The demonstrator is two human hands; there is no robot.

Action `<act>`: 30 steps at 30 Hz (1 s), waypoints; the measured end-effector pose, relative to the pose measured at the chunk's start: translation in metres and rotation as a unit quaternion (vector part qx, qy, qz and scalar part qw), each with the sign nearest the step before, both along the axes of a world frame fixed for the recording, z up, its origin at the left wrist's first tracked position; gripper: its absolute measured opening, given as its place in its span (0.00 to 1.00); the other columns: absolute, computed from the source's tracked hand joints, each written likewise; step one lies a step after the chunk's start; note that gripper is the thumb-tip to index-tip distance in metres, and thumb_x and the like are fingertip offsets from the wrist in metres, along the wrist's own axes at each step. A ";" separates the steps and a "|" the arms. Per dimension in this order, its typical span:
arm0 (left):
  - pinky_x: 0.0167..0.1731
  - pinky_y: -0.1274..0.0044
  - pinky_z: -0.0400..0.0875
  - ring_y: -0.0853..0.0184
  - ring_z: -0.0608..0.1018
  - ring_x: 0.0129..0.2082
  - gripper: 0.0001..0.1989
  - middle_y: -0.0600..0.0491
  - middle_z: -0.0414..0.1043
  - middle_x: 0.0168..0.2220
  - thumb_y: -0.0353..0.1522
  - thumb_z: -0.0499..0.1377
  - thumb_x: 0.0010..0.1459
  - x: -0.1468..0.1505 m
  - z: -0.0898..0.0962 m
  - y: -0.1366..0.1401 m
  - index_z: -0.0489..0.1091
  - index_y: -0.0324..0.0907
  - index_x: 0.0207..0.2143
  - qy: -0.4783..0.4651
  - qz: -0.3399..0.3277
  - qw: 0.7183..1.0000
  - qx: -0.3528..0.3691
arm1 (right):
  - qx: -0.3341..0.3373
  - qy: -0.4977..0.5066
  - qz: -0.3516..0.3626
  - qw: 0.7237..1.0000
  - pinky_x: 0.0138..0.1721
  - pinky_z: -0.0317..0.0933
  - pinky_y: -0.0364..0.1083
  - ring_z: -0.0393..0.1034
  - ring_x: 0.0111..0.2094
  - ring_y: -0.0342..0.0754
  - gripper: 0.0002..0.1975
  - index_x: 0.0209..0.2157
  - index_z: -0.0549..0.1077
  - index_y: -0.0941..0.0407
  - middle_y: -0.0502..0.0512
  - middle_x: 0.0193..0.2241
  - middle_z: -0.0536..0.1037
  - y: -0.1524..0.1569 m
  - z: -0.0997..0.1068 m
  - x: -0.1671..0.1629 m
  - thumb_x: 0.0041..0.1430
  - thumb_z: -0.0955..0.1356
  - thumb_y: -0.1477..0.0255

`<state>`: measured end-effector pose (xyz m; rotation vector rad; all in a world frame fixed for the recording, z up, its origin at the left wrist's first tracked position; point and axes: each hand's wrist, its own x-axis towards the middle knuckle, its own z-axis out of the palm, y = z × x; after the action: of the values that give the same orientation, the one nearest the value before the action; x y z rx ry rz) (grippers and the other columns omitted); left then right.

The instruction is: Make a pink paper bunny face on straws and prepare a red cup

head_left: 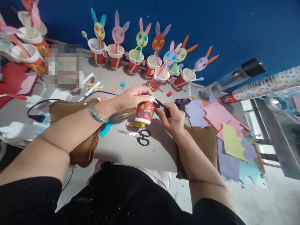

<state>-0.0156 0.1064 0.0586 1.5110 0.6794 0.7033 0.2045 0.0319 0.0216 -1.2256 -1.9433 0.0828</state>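
A red paper cup (pixel 144 113) with printed figures and a white rim is held upright, slightly tilted, above the table. My left hand (pixel 136 96) is closed on its rim from the left. My right hand (pixel 172 115) is closed around a slim black tool (pixel 161 104), whose tip meets the cup's rim on the right; its exact kind is unclear. Below the cup lie black-handled scissors (pixel 140 134) and a yellow glue stick (pixel 136 125). Just beyond my right hand rests a black glue gun (pixel 182 103), partly hidden.
Several finished paper-cup rabbits (pixel 116 54) stand along the blue wall. At right lie coloured paper sheets (pixel 231 140) and a long stack of cups (pixel 264 86). Brown cushions (pixel 203 140) lie under both forearms. White markers (pixel 92 89) and a black cable (pixel 58 100) are at left.
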 end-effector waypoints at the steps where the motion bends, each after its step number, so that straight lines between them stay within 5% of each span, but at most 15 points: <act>1: 0.35 0.78 0.66 0.72 0.72 0.31 0.04 0.56 0.72 0.31 0.27 0.58 0.60 0.000 0.000 0.000 0.72 0.38 0.32 0.000 -0.002 1.000 0.000 | 0.008 -0.009 0.004 1.000 0.25 0.60 0.43 0.67 0.22 0.43 0.11 0.39 0.73 0.53 0.49 0.24 0.75 0.001 -0.001 0.001 0.69 0.68 0.60; 30: 0.30 0.77 0.63 0.71 0.70 0.28 0.04 0.55 0.70 0.27 0.28 0.57 0.51 -0.004 0.003 0.001 0.72 0.39 0.27 0.043 -0.039 0.998 -0.024 | 0.047 -0.077 0.061 0.994 0.24 0.56 0.43 0.63 0.19 0.42 0.08 0.40 0.73 0.54 0.47 0.22 0.74 -0.001 -0.005 0.002 0.71 0.67 0.64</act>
<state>-0.0191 0.1076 0.0614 1.5228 0.6930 0.5615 0.2066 0.0308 0.0162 -1.0795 -2.1298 -0.0409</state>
